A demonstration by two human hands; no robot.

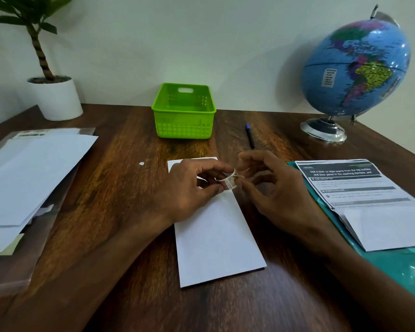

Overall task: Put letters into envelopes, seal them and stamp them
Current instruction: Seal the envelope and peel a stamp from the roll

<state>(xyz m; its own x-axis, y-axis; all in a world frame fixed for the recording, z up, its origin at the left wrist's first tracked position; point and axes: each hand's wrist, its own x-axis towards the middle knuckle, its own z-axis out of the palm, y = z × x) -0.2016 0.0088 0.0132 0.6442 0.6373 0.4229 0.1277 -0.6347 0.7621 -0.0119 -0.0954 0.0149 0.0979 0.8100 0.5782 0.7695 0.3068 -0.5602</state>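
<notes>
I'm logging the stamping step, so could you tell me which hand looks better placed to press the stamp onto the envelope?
Probably the left hand: it pinches most of the stamp directly over the envelope. The right hand only pinches the stamp's curled end.

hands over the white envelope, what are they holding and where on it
Both hands pinch one small curled paper stamp: the left hand by its lower left edge, the right hand by its right end, above the white paper envelope on the desk.
</notes>
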